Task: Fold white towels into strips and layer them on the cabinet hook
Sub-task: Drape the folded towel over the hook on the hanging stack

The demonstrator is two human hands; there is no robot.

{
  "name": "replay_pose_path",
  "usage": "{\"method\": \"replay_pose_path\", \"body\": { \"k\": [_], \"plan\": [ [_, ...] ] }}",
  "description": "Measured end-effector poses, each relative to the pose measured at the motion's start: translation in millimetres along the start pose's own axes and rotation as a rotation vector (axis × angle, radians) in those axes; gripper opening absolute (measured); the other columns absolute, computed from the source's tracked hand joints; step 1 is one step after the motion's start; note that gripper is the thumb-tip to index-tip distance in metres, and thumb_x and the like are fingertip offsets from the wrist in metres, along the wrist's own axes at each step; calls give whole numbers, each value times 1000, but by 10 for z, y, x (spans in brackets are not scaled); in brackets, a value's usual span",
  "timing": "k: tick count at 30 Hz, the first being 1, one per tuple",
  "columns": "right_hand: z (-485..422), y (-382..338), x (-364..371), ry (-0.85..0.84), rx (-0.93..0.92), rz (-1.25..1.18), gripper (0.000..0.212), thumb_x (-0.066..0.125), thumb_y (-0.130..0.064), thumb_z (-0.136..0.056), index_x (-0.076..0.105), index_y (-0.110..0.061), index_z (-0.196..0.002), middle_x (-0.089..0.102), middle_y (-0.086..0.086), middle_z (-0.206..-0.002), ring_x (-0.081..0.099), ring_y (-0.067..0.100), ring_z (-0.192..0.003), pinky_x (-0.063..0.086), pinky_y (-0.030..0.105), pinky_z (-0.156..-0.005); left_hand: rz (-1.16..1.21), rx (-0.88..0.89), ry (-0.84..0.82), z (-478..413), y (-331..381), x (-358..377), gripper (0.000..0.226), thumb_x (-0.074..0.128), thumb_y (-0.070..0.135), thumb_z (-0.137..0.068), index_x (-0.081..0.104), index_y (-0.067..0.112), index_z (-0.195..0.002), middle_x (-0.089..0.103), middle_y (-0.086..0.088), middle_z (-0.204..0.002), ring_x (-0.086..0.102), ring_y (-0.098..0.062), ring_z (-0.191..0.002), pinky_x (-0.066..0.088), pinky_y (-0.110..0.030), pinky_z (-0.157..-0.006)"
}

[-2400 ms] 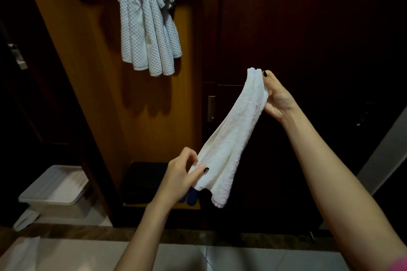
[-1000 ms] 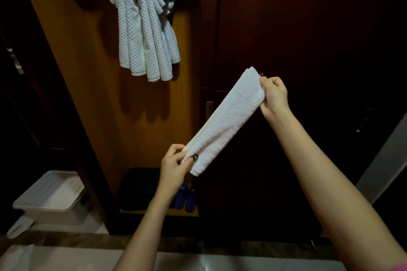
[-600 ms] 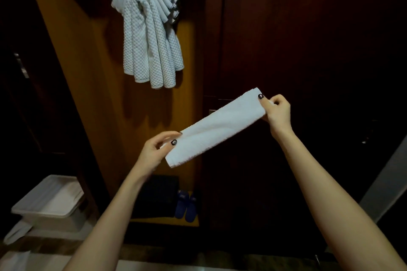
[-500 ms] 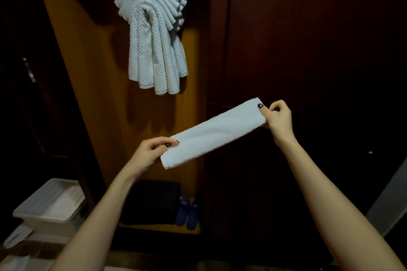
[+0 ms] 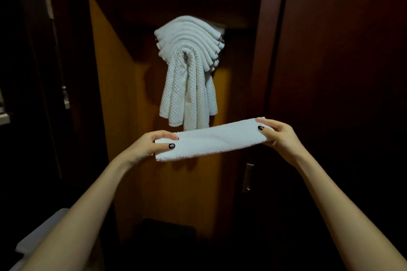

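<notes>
Here, the left hand (image 5: 147, 145) & right hand (image 5: 279, 136) each pinch an end of the folded towel strip (image 5: 211, 139), held level just below the hung towel stack (image 5: 189, 68). Risk: strip may unfold w/ a loose pinch, or dislodge stacked layers.

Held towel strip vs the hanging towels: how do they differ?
The held strip is stretched nearly level between the left hand and right hand; the hanging towels drape in an arch, ends hanging down. The held strip is one piece, the hanging towels many layers. Both are white.
</notes>
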State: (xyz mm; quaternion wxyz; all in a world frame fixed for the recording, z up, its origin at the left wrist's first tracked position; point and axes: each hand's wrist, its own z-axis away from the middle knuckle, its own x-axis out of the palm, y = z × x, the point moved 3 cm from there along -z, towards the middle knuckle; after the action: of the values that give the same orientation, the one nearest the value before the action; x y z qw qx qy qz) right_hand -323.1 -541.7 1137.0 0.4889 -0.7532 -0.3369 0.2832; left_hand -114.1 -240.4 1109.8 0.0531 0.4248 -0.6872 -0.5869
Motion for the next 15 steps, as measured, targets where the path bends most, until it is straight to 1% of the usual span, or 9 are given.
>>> {"method": "replay_pose_path", "body": {
  "k": [2,4,6,8,9,11,12,13,15],
  "plan": [
    [-241,-106,162,-8,-22,17,25,63,-5,-91,68,-18,-112,63,3,-116,69,10,-88,55,21,-68,-18,7,-10,-225,7,-271,27,77,22,-79,68,24,-104,60,14,-117,57,8,-68,39,-6,-59],
    [-502,-237,319,0,-49,35,26,62,-3,-90,69,-19,-109,62,3,-118,68,11,-87,55,22,-67,-44,18,-10,-478,36,-568,27,77,17,-81,67,21,-106,57,11,-117,55,5,-76,39,-9,-66],
    [-771,-381,464,11,-76,31,26,61,0,-90,69,-16,-108,62,5,-120,67,13,-86,55,22,-65,-19,61,4,-754,100,-881,23,70,6,-85,67,15,-106,57,7,-116,59,11,-82,45,-7,-67],
    [-1038,-526,607,23,-101,7,25,61,3,-90,69,-12,-108,62,10,-120,67,14,-84,56,24,-65,4,128,55,-1027,202,-1200,24,67,1,-86,67,13,-107,57,5,-119,59,18,-84,45,-2,-64],
    [-1173,-597,683,31,-117,-5,25,60,4,-90,69,-12,-107,62,11,-119,67,14,-83,56,26,-66,23,165,83,-1172,255,-1358,25,65,-1,-87,67,13,-108,58,4,-123,59,17,-90,45,-1,-66],
    [-1430,-739,837,51,-149,-18,27,57,6,-91,69,-13,-106,62,9,-112,66,12,-81,55,31,-71,86,216,131,-1443,341,-1658,27,65,0,-87,69,15,-108,57,1,-129,54,5,-113,46,-3,-71],
    [-1555,-807,910,62,-163,-23,29,56,7,-91,69,-12,-107,61,9,-110,65,11,-81,55,33,-72,110,230,155,-1572,365,-1796,25,65,2,-87,71,18,-106,56,1,-131,49,-3,-121,46,-5,-74],
    [-1680,-874,975,70,-176,-30,30,54,8,-91,69,-11,-109,61,10,-112,65,11,-84,56,31,-72,130,241,173,-1702,381,-1925,24,66,5,-87,72,22,-103,56,3,-130,48,-7,-124,46,-8,-76],
    [-1899,-997,1079,76,-194,-56,31,53,9,-91,67,-10,-111,60,12,-116,65,11,-90,58,26,-69,154,266,184,-1946,405,-2149,22,68,9,-87,74,27,-98,60,8,-125,50,-10,-123,43,-13,-82]
  ]
}}
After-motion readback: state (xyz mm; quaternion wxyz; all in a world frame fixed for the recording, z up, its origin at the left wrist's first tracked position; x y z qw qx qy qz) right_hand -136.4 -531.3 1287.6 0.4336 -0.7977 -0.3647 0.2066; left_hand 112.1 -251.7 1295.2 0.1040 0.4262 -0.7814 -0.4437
